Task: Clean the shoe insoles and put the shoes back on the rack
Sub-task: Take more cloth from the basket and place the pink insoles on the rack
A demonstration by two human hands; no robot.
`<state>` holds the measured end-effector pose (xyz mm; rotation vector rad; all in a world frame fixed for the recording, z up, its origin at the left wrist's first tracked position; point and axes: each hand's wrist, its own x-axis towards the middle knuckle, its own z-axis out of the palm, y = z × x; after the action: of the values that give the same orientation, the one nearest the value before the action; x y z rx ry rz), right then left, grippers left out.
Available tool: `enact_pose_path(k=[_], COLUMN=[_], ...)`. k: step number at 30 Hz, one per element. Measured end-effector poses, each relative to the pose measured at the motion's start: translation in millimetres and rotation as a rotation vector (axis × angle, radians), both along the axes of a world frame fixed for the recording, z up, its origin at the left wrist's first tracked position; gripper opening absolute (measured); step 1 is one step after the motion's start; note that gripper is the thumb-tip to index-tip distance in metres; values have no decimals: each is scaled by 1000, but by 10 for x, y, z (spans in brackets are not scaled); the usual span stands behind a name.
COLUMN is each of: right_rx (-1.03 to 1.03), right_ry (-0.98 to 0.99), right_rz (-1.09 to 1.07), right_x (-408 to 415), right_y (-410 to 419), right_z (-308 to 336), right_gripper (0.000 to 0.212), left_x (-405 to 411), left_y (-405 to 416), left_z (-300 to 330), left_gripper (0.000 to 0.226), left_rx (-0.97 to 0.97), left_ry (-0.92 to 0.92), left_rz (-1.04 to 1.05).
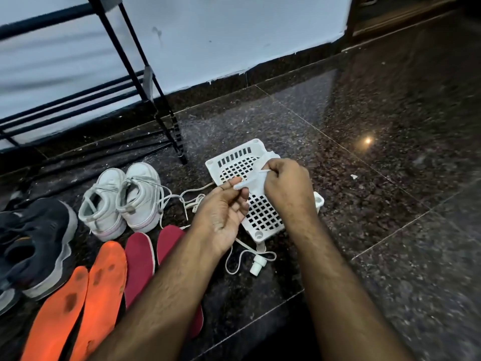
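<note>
Both my hands hold a small white wipe (253, 182) above a white perforated plastic tray (263, 212) on the floor. My left hand (223, 212) pinches its lower end between thumb and fingers. My right hand (286, 186) grips its upper end. Two orange insoles (86, 303) with dark stains lie at the lower left. Two red insoles (140, 259) lie beside them, partly under my left forearm. A pair of white sneakers (122, 199) stands behind the insoles, laces loose. Dark sneakers (33, 243) sit at the far left. The black shoe rack (135, 74) stands against the wall.
A loose white shoelace (242, 259) and a small white plastic connector (257, 265) lie by the tray's near end. Dark polished granite floor (390, 178) spreads to the right. A white wall (234, 29) runs behind, with a doorway at the far right.
</note>
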<state>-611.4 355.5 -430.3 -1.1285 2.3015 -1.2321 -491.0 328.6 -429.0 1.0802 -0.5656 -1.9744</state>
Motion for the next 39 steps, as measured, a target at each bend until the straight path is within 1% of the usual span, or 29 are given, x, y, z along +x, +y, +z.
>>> enact_pose_path(k=[2, 4, 5, 7, 10, 13, 16, 21, 22, 24, 26, 28, 29, 31, 32, 34, 36, 39], right_rx=[-4, 25, 42, 68, 85, 77, 97, 208, 230, 241, 170, 33, -27, -65, -70, -96, -137, -217], right_ry=[-3, -17, -31, -86, -181, -232, -165, -58, -30, 18, -14, -169, -258, -361, -375, -380, -402, -473], right_rz=[-2, 15, 35, 86, 157, 183, 174, 189, 192, 204, 236, 312, 364, 468, 509, 521, 481, 489], right_x=[25, 61, 72, 93, 113, 136, 147, 187, 197, 204, 200, 215, 222, 242, 259, 269, 245, 219], right_y=[-3, -1, 2, 7, 14, 11, 12, 12, 23, 37, 40, 39, 35, 26, 27, -3, -18, 1], right_z=[5, 11, 17, 41, 85, 93, 84, 75, 77, 61, 47, 74, 93, 104, 105, 44, 12, 48], right_gripper=[29, 25, 24, 26, 31, 34, 36, 33, 32, 28, 27, 35, 35, 26, 21, 10, 14, 19], left_x=[-12, 1, -2, -10, -18, 67, 152, 176, 178, 184, 197, 219, 227, 225, 222, 208, 194, 160], left_y=[11, 42, 53, 71, 83, 20, -40, -32, -40, -57, -70, -85, -92, -111, -125, -145, -179, -200], left_z=[-36, -23, -11, -6, -9, -45, -97, -37, -27, -9, 1, -4, -4, 12, 31, 93, 137, 147], left_gripper=[21, 27, 30, 30, 22, 6, 7, 6, 8, 20, 30, 34, 35, 34, 32, 31, 34, 33], left_rx=[54, 58, 37, -34, -134, -102, -72, -111, -131, -167, -186, -213, -226, -232, -223, -189, -157, -154], left_ry=[91, 179, 184, 95, -55, -145, -161, -78, -88, -132, -170, -192, -198, -192, -179, -151, -138, -204], left_rz=[13, 28, 27, 13, -21, 32, 98, 102, 94, 90, 89, 69, 55, 36, 38, 69, 123, 213])
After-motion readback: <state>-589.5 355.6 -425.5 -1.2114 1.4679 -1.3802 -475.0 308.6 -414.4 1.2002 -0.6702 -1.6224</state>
